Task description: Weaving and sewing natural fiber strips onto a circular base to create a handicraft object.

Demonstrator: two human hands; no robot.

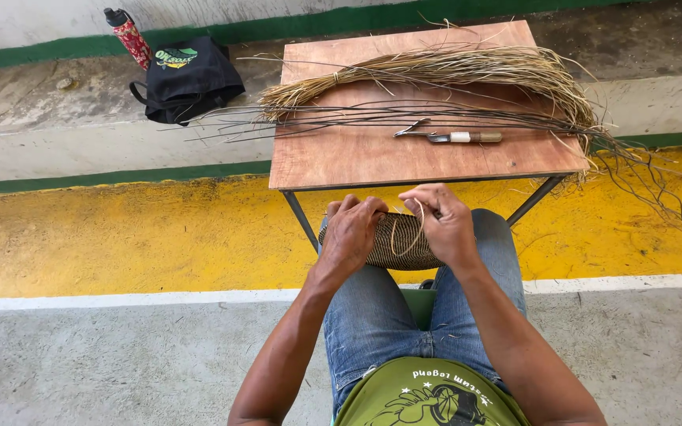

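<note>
Left hand (350, 230) curled over a woven basket (399, 241) on the lap, gripping its left side. Right hand (445, 225) pinching a pale strand (418, 225) looped over the basket. Basket contents hidden. Counter (372, 158) just beyond carries a fibre bundle (451, 69), dark reeds (404, 117), knife (467, 137).

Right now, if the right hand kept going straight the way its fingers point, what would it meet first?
The right hand points left across the woven basket, so it would probably meet the left hand first; depth is unclear.
</note>
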